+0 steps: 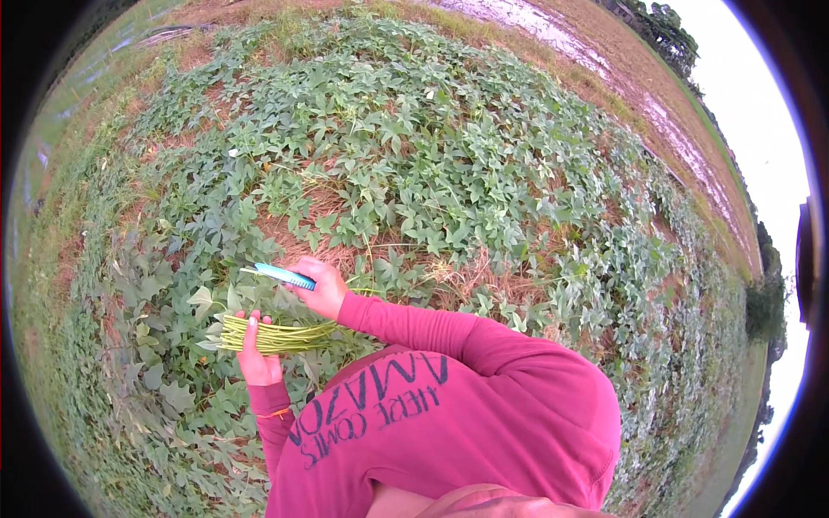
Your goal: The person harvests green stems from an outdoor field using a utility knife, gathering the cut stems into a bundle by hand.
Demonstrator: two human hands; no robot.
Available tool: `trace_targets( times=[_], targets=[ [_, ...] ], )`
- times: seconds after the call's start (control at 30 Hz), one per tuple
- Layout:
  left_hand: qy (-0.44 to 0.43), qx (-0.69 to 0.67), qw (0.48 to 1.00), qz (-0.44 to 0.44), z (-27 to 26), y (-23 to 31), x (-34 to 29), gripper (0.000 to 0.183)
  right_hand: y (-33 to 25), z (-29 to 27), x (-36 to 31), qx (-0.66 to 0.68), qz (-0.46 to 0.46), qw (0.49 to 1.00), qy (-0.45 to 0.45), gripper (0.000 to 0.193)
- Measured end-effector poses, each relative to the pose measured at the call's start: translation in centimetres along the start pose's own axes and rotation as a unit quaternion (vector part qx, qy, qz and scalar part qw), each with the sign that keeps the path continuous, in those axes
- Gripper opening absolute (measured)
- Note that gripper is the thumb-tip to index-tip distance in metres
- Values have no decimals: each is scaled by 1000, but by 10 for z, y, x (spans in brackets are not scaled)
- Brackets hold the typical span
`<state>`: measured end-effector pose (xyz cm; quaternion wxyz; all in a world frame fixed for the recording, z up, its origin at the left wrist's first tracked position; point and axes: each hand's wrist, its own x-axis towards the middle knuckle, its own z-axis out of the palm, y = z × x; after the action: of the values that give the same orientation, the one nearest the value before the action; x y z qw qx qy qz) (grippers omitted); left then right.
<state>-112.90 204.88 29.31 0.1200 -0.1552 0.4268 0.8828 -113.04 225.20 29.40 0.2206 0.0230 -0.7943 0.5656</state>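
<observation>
A bundle of long green leafy stems (294, 337) lies across my left hand (258, 364), whose fingers are wrapped round it near its left end. Just above the bundle, my right hand (323, 290) grips a blue utility knife (288, 276). The knife points left, and a short pale tip shows at its end. Some light green leaves (204, 300) stand out by the left end of the bundle. My right sleeve and body hide the far right end of the stems.
Low leafy vines (449, 164) spread over the ground all round me. Patches of dry straw (324, 256) show between them. Beyond the vines at the upper right run a wet, muddy strip (570, 43) and a brown field. Trees (665, 34) stand at the far edge.
</observation>
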Motion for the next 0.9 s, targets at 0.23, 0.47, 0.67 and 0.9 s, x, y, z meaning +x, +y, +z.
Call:
trace_targets(
  times=[0.23, 0.47, 0.67, 0.9],
  targets=[
    [-21, 33, 999, 27, 1, -2, 0, 44, -10, 11, -25, 3, -89, 987, -136, 31],
    [-30, -20, 999, 21, -5, -4, 1, 45, -8, 16, -28, 33, -50, 985, -162, 31],
    [1, 55, 998, 30, 4, 1, -6, 36, -16, 9, -26, 7, -80, 984, -157, 25],
    [-134, 324, 936, 29, -17, -6, 1, 30, -28, 10, -6, 86, -29, 985, -145, 23]
  ],
)
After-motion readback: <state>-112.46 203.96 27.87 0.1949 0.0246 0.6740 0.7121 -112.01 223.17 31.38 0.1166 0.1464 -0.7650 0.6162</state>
